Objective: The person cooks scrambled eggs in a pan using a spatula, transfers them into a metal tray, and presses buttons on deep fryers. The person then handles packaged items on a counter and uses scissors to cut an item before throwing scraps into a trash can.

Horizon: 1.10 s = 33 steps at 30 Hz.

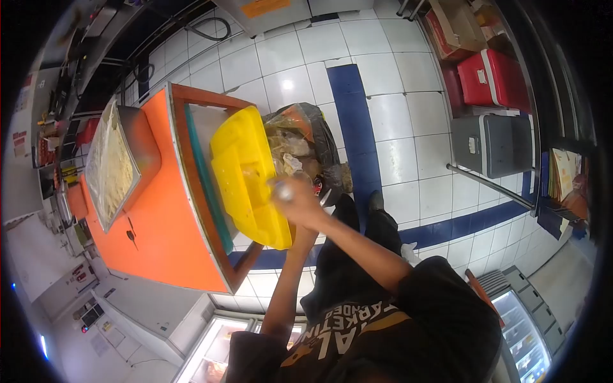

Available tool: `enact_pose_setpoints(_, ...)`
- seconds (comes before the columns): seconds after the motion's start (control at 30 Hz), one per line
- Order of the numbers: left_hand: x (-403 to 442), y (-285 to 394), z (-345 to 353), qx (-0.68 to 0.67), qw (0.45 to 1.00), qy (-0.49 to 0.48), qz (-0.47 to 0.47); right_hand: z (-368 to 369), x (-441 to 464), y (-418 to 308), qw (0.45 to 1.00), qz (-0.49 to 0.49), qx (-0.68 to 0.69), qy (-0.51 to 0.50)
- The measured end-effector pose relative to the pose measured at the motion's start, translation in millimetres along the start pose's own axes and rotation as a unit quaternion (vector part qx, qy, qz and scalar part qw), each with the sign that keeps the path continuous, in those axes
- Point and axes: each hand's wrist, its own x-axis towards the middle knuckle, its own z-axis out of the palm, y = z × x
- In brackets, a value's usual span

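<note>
A yellow plastic tub (239, 153) with moulded hollows stands tilted beside the orange table, its edge over a black rubbish bag (327, 143). Plastic wrappers and other waste (292, 148) show in the bag's mouth. My left hand (305, 231) is at the tub's near edge and appears to grip it, its fingers mostly hidden. Above it, my right hand (300, 203) is closed in front of the tub, somewhat blurred. Something pale and shiny shows at its fingers, too unclear to name. A thin light-coloured piece sticks out near that wrist.
On the orange table (153, 223) are a deep tray (142, 150) of pale food under clear plastic and a small dark object (131, 235). A shelf to the right holds a red cooler (504, 80) and a grey cooler (504, 145). The floor is white tile (389, 134) with blue strips.
</note>
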Motion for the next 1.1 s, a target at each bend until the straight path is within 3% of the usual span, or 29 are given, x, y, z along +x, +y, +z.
enact_pose_setpoints(0.03, -6.3, -5.2, -5.4, -0.002, 1.0, -0.016, -0.009, -21.8, 11.3, -11.8, 0.986, 0.167, 0.021, 0.014)
enact_pose_setpoints(0.1, -15.3, -10.7, -14.7, -0.009, 0.999, -0.045, -0.029, -37.7, 23.3, 40.7, 0.973, 0.207, -0.032, 0.102)
enact_pose_setpoints(0.13, -18.0, 10.8, -48.1, 0.035, 0.995, -0.083, -0.041, -41.3, 28.1, 64.8, 0.959, 0.262, -0.104, 0.035)
enact_pose_setpoints(0.17, -18.6, 10.8, -49.7, 0.036, 0.995, -0.081, -0.039, -39.9, 39.3, 74.1, 0.959, 0.26, -0.104, 0.036)
enact_pose_setpoints(0.23, -25.4, 8.9, -43.3, 0.099, 0.982, -0.154, -0.047, -37.1, 50.8, 86.3, 0.901, 0.368, 0.119, -0.195)
enact_pose_setpoints(0.27, -26.9, 2.3, -34.7, 0.106, 0.981, -0.16, -0.038, -28.1, 48.8, 93.2, 0.884, 0.405, 0.157, -0.173)
enact_pose_setpoints(0.3, -27.8, -4.6, -27.0, 0.107, 0.981, -0.159, -0.035, -27.1, 46.8, 101.6, 0.885, 0.403, 0.157, -0.171)
enact_pose_setpoints(0.37, -24.3, -2.4, -20.5, 0.073, 0.986, -0.147, -0.035, -44.9, 40.2, 110.0, 0.935, 0.351, -0.033, -0.022)
enact_pose_setpoints(0.4, -19.8, 0.7, -17.9, 0.049, 0.99, -0.131, -0.033, -58.7, 29.1, 115.4, 0.949, 0.312, -0.022, 0.028)
enact_pose_setpoints(0.43, -15.8, 3.2, -14.8, 0.02, 0.993, -0.118, -0.02, -84.6, 17.2, 108.0, 0.958, 0.275, -0.082, 0.002)
enact_pose_setpoints(0.47, -4.1, 8.6, -8.0, 0.009, 0.991, -0.135, 0.014, -97.5, -4.5, 133.9, 0.963, 0.259, -0.049, 0.051)
enact_pose_setpoints(0.5, 2.5, 7.9, 8.7, -0.032, 0.99, -0.106, 0.088, -120.8, -30.7, 128.7, 0.956, 0.246, -0.14, 0.072)
enact_pose_setpoints(0.57, 13.2, 51.4, 6.3, -0.124, 0.975, -0.162, 0.085, -155.6, -90.1, 134.1, 0.956, 0.218, -0.149, 0.125)
enact_pose_setpoints(0.6, 14.4, 74.3, 13.9, -0.217, 0.962, -0.14, 0.092, -178.3, -113.9, 101.9, 0.942, 0.271, -0.166, 0.107)
enact_pose_setpoints(0.63, 14.3, 94.1, 24.2, -0.214, 0.957, -0.151, 0.124, -192.3, -140.4, 88.8, 0.937, 0.295, -0.15, 0.109)
enact_pose_setpoints(0.7, 14.1, 131.6, 46.3, -0.474, 0.853, -0.219, -0.001, -220.4, -177.9, 60.6, 0.909, 0.402, -0.107, 0.0)
enact_pose_setpoints(0.77, 4.0, 186.0, 26.4, -0.424, 0.877, -0.223, 0.032, -234.0, -207.0, 25.8, 0.885, 0.456, 0.09, 0.015)
enact_pose_setpoints(0.87, -4.1, 251.4, 36.4, -0.408, 0.863, -0.269, 0.129, -268.7, -252.0, 13.9, 0.881, 0.421, 0.212, 0.046)
enact_pose_setpoints(0.93, -23.6, 310.1, 22.0, -0.41, 0.837, -0.351, 0.087, -300.9, -288.8, 16.6, 0.881, 0.354, 0.285, 0.131)
enact_pose_setpoints(1.1, -52.8, 424.0, 79.2, -0.372, 0.794, -0.446, 0.181, -395.3, -385.5, -2.0, 0.89, 0.268, 0.263, 0.257)
